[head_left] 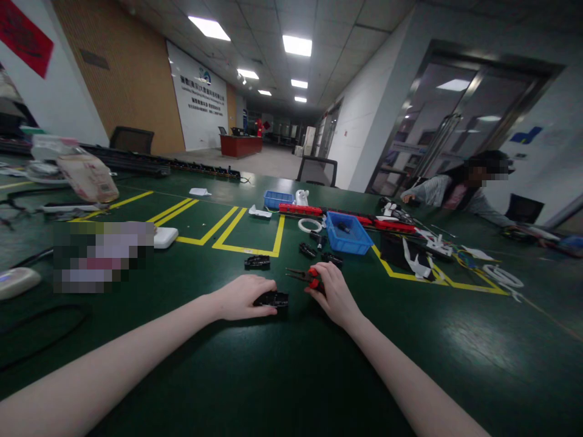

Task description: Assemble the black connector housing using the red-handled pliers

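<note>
My left hand [246, 296] is closed around a black plastic part [276, 300] near the middle of the green table. To its right, my right hand [334, 291] grips red-handled needle-nose pliers [300, 276]. The jaws point left and lie just beyond the held part, apart from it. Another black part [257, 262] lies farther back, beyond my left hand. More black pieces [308, 249] rest beyond the pliers, and one [332, 259] sits just past my right hand. The fine shape of the black parts is too small to tell.
A blue bin [348, 233] holds a dark piece, with a smaller blue basket [279, 199] behind. Red strips [300, 210] and a white coil [310, 225] lie nearby. A white box [165, 237] is at left; cables [503, 275] lie right. A person [469, 188] sits at far right.
</note>
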Action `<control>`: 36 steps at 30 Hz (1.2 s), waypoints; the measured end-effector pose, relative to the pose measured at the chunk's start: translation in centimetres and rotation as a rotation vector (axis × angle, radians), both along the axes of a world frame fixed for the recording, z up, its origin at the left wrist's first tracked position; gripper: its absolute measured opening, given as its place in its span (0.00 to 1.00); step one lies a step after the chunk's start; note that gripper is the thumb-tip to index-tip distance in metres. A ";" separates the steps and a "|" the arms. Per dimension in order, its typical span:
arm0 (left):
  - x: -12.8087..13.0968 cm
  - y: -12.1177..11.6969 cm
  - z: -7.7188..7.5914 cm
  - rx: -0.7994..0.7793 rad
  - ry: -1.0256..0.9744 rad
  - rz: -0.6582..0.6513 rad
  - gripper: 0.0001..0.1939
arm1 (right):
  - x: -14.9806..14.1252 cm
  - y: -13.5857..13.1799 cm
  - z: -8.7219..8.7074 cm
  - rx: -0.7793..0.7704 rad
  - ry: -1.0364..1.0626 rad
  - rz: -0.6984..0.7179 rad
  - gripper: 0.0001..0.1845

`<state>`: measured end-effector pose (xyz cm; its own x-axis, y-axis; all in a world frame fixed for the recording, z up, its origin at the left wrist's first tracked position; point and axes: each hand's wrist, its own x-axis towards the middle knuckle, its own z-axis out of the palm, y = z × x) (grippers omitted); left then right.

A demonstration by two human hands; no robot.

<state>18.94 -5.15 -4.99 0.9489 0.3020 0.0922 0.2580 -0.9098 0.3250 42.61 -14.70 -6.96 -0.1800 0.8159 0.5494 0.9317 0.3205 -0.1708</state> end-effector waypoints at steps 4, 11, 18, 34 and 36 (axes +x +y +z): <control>-0.1 -0.1 0.0 -0.010 -0.005 0.016 0.15 | -0.4 -0.5 0.5 -0.021 -0.002 0.014 0.16; 0.1 -0.2 0.2 -0.021 0.006 0.011 0.14 | -0.4 -1.3 1.0 -0.054 -0.047 0.016 0.14; 0.0 -0.1 0.2 0.001 0.019 0.005 0.16 | -1.0 -1.1 0.7 -0.075 -0.134 -0.032 0.21; 0.2 0.1 -0.5 0.044 0.050 0.027 0.17 | -1.7 -1.2 0.4 -0.068 -0.182 -0.069 0.19; 0.2 0.1 -0.6 0.050 0.050 0.033 0.17 | -1.8 -1.2 0.4 -0.076 -0.192 -0.055 0.19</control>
